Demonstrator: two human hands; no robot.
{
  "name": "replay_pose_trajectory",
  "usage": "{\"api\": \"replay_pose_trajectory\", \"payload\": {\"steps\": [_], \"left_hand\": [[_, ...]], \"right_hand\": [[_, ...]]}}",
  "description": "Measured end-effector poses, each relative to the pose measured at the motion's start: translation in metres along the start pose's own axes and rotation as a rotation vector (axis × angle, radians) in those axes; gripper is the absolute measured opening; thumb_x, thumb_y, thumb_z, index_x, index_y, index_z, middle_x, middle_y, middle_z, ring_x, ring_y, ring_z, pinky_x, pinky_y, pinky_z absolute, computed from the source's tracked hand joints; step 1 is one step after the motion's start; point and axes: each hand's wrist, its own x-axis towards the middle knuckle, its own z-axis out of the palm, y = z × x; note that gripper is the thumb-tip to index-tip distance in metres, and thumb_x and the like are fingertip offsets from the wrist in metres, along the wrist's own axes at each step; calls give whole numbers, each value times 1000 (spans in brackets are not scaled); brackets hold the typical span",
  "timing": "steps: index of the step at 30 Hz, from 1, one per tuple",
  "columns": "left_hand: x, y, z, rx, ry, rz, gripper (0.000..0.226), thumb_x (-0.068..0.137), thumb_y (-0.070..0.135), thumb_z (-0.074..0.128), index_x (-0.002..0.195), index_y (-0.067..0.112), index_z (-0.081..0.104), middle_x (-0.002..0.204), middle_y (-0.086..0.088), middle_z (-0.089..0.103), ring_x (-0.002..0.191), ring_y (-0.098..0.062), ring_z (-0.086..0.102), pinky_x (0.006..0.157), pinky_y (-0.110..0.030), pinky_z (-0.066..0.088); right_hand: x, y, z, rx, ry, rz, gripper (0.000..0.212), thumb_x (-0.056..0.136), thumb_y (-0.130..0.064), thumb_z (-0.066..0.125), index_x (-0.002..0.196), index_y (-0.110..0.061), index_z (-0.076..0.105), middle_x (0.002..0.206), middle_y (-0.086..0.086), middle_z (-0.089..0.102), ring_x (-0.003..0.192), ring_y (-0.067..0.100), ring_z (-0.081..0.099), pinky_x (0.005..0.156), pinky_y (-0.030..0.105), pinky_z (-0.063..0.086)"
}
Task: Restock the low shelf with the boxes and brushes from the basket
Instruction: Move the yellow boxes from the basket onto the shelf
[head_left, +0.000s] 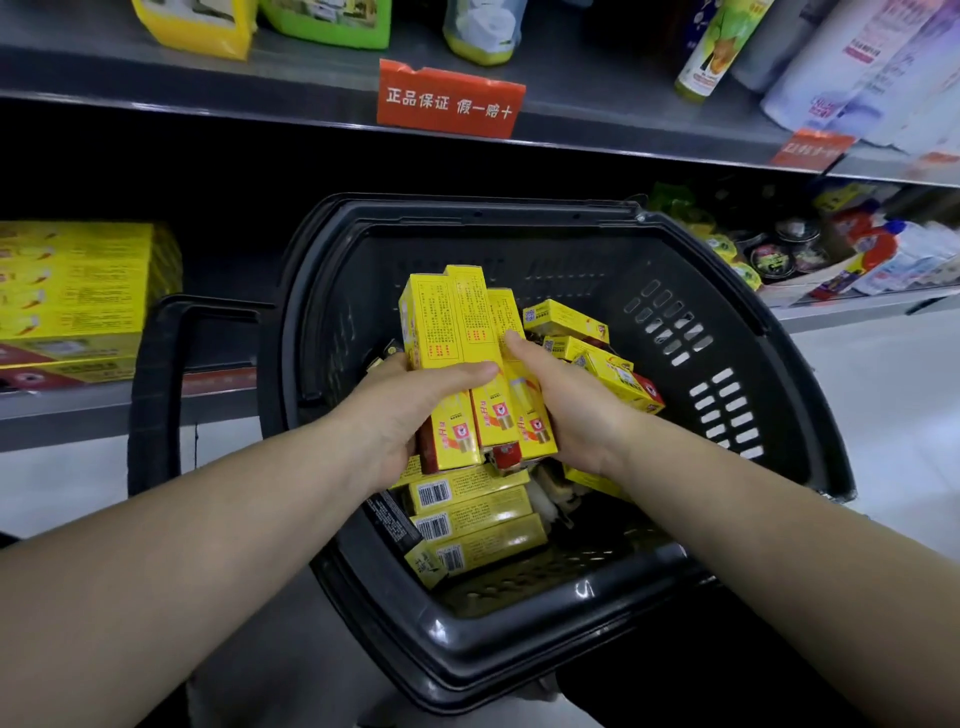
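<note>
Over the basket (737, 291), held boxes (457, 332) hide both hands' fingers (467, 371).

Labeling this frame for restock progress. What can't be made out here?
Head view only:
- Brushes: none clearly identifiable; boxes piled in the basket cover what lies below.
- Count of the held boxes: left hand and right hand cover part of the bundle.
- Low shelf depth: dark under the upper shelf.
- Right-side goods: blurred.
</note>
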Motion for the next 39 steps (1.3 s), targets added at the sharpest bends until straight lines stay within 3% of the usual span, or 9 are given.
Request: {"api": "replay_pose_trajectory", "payload": {"steps": [6, 9, 13, 18, 25, 28, 32, 36, 39], "left_hand": [[-19, 33, -12, 19, 12, 88, 51, 63, 20, 82, 109, 15, 61, 83, -7, 75, 68, -21, 72, 48, -30, 55], [-38, 63, -40, 106, -20, 179, 63, 51, 27, 78, 110, 14, 63, 87, -9, 75, 73, -24, 73, 56, -35, 58], [-66, 93, -98, 208, 13, 253, 49, 52, 27, 74, 100, 17, 66, 82, -6, 75, 65, -18, 72, 47, -29, 53], [-98, 99, -189, 189, 161, 205, 44, 63, 20, 71, 105, 11, 65, 79, -10, 74, 57, -20, 70, 40, -26, 49], [-116, 74, -291, 70, 397, 174, 33, 77, 12, 69, 107, 3, 62, 74, -17, 72, 53, -28, 68, 39, -28, 50], [-101, 72, -319, 34, 513, 186, 37, 77, 16, 73, 111, 9, 60, 87, -16, 73, 70, -32, 71, 51, -39, 58], [-83, 71, -344, 34, 596, 209, 46, 73, 21, 77, 114, 13, 59, 95, -11, 72, 81, -28, 70, 64, -36, 55], [-62, 68, -356, 23, 617, 185, 48, 71, 28, 80, 112, 15, 58, 94, -10, 72, 82, -29, 69, 72, -44, 56], [-45, 70, -358, -20, 618, 176, 46, 70, 29, 80, 108, 17, 57, 96, -9, 70, 79, -27, 69, 69, -44, 57]], "right_hand": [[-6, -30, 18, -36, -1, -159, 32, 88, -39, 58, 111, -16, 64, 101, 12, 72, 87, 27, 71, 72, 39, 59], [-9, -50, 33, -187, 27, -247, 44, 86, -37, 62, 126, -24, 49, 104, 10, 70, 87, 26, 69, 78, 41, 56], [-10, -79, 75, -307, -36, -216, 8, 91, -36, 51, 97, -34, 54, 84, 8, 61, 58, 16, 63, 53, 25, 53], [10, -109, 135, -346, -161, -225, 14, 89, -26, 56, 79, -17, 60, 65, 1, 65, 53, 14, 63, 53, 25, 55], [72, -120, 227, -618, -71, -298, 31, 81, -56, 60, 77, -25, 54, 57, -8, 61, 44, 6, 48, 52, 20, 39], [103, -118, 258, -653, -3, -314, 38, 75, -59, 64, 75, -22, 57, 62, -3, 62, 45, 8, 49, 49, 20, 37], [151, -116, 283, -638, 123, -363, 46, 77, -59, 62, 88, -14, 60, 68, 4, 65, 48, 10, 55, 46, 19, 40], [205, -117, 300, -530, 180, -343, 42, 86, -55, 56, 93, -14, 58, 77, 6, 65, 59, 13, 57, 60, 24, 48], [244, -123, 309, -562, 185, -399, 46, 87, -58, 52, 108, -17, 57, 112, 7, 63, 87, 19, 62, 92, 33, 49]]}}
